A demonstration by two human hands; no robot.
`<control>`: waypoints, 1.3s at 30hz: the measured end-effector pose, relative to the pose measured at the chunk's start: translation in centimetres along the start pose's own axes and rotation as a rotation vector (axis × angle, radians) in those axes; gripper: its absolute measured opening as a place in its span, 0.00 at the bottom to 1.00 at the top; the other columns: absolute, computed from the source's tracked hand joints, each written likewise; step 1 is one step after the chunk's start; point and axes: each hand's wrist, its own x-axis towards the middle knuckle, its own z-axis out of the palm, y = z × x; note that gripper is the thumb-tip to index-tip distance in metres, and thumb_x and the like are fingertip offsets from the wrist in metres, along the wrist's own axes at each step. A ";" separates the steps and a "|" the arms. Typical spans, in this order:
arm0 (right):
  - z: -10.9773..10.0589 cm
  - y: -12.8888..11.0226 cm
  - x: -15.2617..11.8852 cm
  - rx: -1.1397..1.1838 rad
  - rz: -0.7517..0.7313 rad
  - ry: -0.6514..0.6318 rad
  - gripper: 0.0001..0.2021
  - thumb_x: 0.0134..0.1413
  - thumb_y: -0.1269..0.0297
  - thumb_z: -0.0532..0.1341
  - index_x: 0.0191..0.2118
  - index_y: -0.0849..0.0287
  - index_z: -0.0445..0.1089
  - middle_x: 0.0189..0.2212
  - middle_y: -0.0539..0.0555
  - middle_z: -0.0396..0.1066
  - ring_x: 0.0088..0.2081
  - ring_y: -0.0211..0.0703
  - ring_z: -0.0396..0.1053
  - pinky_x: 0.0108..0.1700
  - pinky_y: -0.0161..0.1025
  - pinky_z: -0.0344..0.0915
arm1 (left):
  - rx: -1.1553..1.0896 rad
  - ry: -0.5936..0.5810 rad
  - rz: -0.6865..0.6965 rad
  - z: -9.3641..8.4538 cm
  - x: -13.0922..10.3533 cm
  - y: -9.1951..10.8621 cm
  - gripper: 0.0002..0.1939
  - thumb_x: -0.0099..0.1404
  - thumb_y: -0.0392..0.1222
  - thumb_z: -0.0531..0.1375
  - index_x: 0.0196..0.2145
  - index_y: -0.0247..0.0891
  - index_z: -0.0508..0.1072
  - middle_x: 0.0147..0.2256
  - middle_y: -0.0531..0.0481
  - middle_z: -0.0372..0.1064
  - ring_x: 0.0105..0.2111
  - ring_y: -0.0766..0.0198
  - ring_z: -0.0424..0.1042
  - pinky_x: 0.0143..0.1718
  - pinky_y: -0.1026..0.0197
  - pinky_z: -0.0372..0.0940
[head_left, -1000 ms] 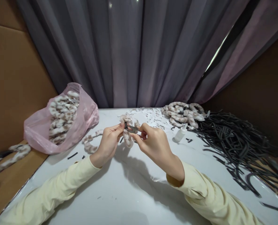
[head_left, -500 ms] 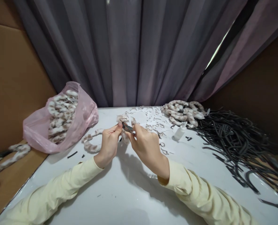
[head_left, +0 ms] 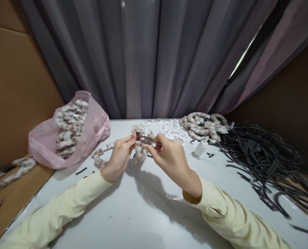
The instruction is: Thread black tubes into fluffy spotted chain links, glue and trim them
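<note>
– Where's the fluffy loop (head_left: 141, 153)?
– It's hanging btwn both hands, above the white table (head_left: 148, 207).
– And the grip?
– L hand (head_left: 119, 155) is pinching its dark section, thumb & fingers nearly closed; R hand (head_left: 171, 155), curled but partly open, is holding a metal tool (head_left: 146, 140) at that section. Can't tell if the tool's biting.
– Nearby?
– A 2nd loop (head_left: 99, 162) is lying beyond L forearm; a white bottle (head_left: 200, 148) is standing R.
– Farther out?
– A pink bag (head_left: 97, 121) is holding more loops, L; a fluffy pile (head_left: 199, 129) & black strips (head_left: 263, 152) are lying R. A grey curtain (head_left: 141, 62) is hanging behind.
</note>
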 end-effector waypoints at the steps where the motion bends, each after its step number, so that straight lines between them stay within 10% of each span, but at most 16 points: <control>1: 0.1 0.0 0.0 0.000 -0.001 -0.007 0.10 0.52 0.59 0.60 0.29 0.59 0.62 0.19 0.47 0.67 0.19 0.36 0.63 0.23 0.33 0.46 | -0.001 -0.012 0.005 0.0 -0.1 0.0 0.15 0.49 0.49 0.67 0.23 0.32 0.76 0.22 0.50 0.70 0.22 0.69 0.65 0.26 0.67 0.59; 27: 2.9 -0.4 -0.3 -0.040 -0.021 -0.010 0.09 0.58 0.60 0.55 0.33 0.61 0.61 0.20 0.52 0.69 0.19 0.39 0.63 0.22 0.34 0.44 | -0.041 0.119 0.098 0.3 -0.1 -1.2 0.16 0.45 0.48 0.69 0.17 0.33 0.71 0.17 0.57 0.61 0.20 0.74 0.57 0.23 0.70 0.54; 39: -0.3 0.2 0.7 0.195 0.005 0.007 0.09 0.49 0.66 0.61 0.27 0.58 0.57 0.17 0.45 0.63 0.18 0.34 0.57 0.23 0.31 0.48 | -0.002 0.013 0.052 -0.3 0.5 0.4 0.15 0.47 0.48 0.67 0.24 0.31 0.76 0.22 0.48 0.72 0.25 0.65 0.69 0.28 0.66 0.61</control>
